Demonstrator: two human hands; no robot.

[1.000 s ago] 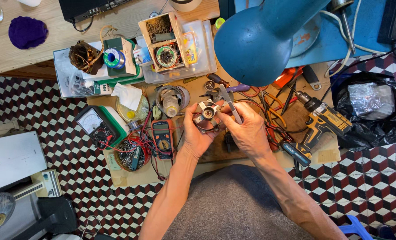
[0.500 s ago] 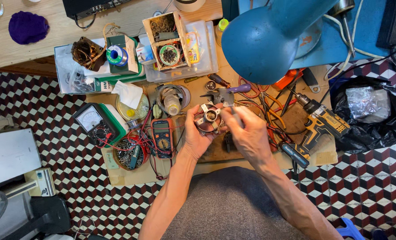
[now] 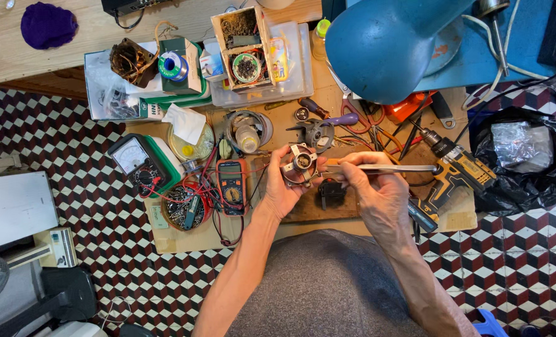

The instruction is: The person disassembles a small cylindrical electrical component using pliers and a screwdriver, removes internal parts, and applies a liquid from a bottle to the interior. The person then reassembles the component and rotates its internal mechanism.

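Observation:
My left hand [image 3: 282, 190] grips a small round metal motor housing [image 3: 300, 163] with a bearing hole at its centre, held up over the low wooden work board [image 3: 303, 209]. My right hand [image 3: 373, 187] holds a long thin metal tool [image 3: 384, 168], lying level, its tip touching the right side of the housing. Just beyond the hands lies a dark round motor part [image 3: 317, 133]. A purple-handled tool [image 3: 340, 120] rests beside it.
An orange digital multimeter [image 3: 231, 185], an analogue meter [image 3: 135, 159] and a bowl of screws [image 3: 184, 209] lie to the left. A yellow cordless drill [image 3: 454, 170] sits right, near a black bag [image 3: 522, 159]. A blue lamp shade [image 3: 384, 47] hangs above. Boxes of parts [image 3: 246, 56] stand at the back.
My right hand has drawn back to the right and now holds the thin tool level against the housing. The left hand keeps the housing in roughly the same place.

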